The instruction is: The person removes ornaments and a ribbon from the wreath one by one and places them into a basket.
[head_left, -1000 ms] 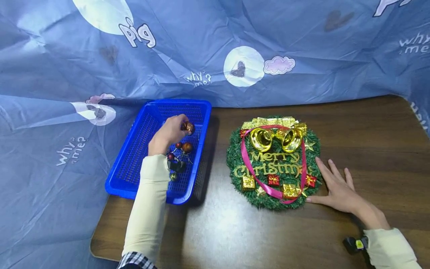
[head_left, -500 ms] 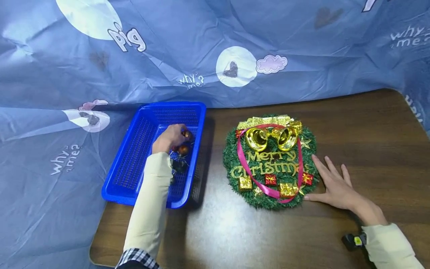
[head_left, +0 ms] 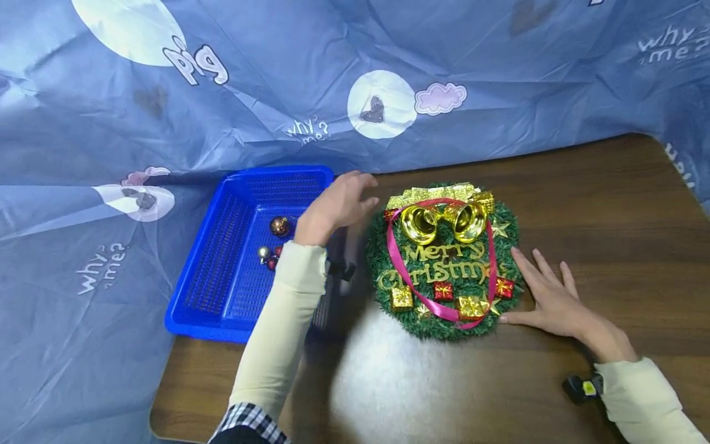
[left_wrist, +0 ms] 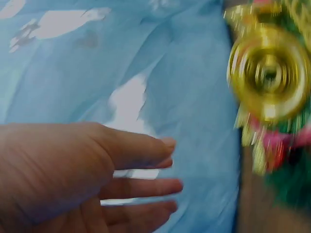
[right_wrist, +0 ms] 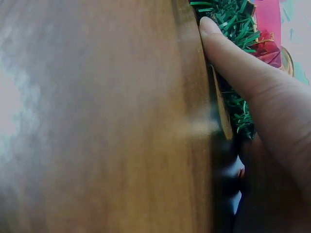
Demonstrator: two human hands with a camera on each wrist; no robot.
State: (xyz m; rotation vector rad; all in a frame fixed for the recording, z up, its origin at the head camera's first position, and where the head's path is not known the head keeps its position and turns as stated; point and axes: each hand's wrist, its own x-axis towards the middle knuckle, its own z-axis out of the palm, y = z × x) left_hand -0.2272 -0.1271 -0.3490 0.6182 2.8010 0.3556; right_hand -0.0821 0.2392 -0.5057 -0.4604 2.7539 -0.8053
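Note:
My left hand (head_left: 341, 200) hovers over the basket's right rim, with loosely bent, parted fingers and nothing in them. The left wrist view shows its fingers (left_wrist: 146, 187) extended and bare. To its right lies a green Christmas wreath (head_left: 438, 328) with gold bells (head_left: 420, 224), a pink ribbon (head_left: 395, 253), "Merry Christmas" lettering and small red and gold gift boxes. My right hand (head_left: 554, 308) rests at the wreath's right side, fingers spread on the table. In the right wrist view its thumb (right_wrist: 243, 63) lies against the green tinsel.
A blue plastic basket (head_left: 208, 332) stands at the left, holding a brown bauble (head_left: 280, 226) and several smaller ones, including a pale gold bauble (head_left: 263, 252); my left forearm partly covers it. Behind the brown wooden table (head_left: 604, 209) hangs a blue printed cloth (head_left: 266, 74).
My left hand has put the brown bauble down in the basket, let go of it, and moved up and right over the rim. The right hand stays beside the wreath.

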